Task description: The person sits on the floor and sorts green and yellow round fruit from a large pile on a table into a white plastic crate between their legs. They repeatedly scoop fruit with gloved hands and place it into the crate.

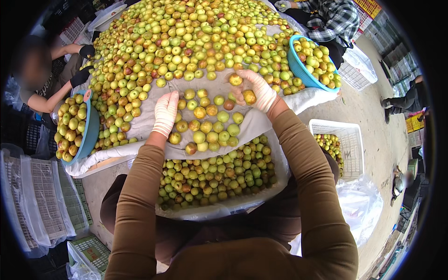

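My left hand (167, 111), wrapped in pale striped cloth at palm and wrist, rests beside a loose group of green-brown jujube-like fruits (211, 110) on the cloth-covered table; whether it holds anything cannot be told. Wrapped the same way, my right hand (257, 89) has a fruit (235, 79) at its fingertips and another fruit (249, 97) against the palm. Beyond both hands spreads a large heap of the same fruit (182, 45). Below the table edge, between my legs, a crate lined with clear plastic (224, 210) holds many more fruits.
Blue baskets of fruit stand at the table's left (91, 129) and right (294, 66). A white crate (351, 120) with fruit is on the floor at right. A gloved person (45, 87) sits left, another in plaid (332, 24) upper right. Plastic-covered crates (42, 196) stand left.
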Action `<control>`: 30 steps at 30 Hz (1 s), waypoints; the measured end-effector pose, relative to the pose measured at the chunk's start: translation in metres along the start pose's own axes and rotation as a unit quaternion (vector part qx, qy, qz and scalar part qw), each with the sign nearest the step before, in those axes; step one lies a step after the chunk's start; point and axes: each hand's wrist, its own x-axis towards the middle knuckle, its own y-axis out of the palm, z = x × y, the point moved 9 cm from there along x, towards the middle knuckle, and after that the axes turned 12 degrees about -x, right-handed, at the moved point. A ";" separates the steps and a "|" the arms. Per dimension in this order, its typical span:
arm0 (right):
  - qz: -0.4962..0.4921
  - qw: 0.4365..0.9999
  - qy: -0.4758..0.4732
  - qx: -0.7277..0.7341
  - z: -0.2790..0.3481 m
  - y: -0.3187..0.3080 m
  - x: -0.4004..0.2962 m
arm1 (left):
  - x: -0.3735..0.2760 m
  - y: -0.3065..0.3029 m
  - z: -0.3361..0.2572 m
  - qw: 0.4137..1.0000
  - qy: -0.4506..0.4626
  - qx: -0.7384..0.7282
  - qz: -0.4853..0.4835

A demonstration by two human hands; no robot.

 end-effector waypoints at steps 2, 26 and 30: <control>-0.005 0.998 -0.005 -0.058 0.009 -0.012 -0.025 | 0.005 0.005 0.003 1.000 -0.007 -0.009 0.010; -0.082 0.524 0.066 -0.845 0.000 -0.003 -0.005 | 0.009 0.090 -0.039 0.959 0.100 0.135 0.226; -0.017 0.531 0.057 -0.845 -0.017 0.022 0.009 | 0.001 0.082 -0.043 0.961 0.108 0.122 0.224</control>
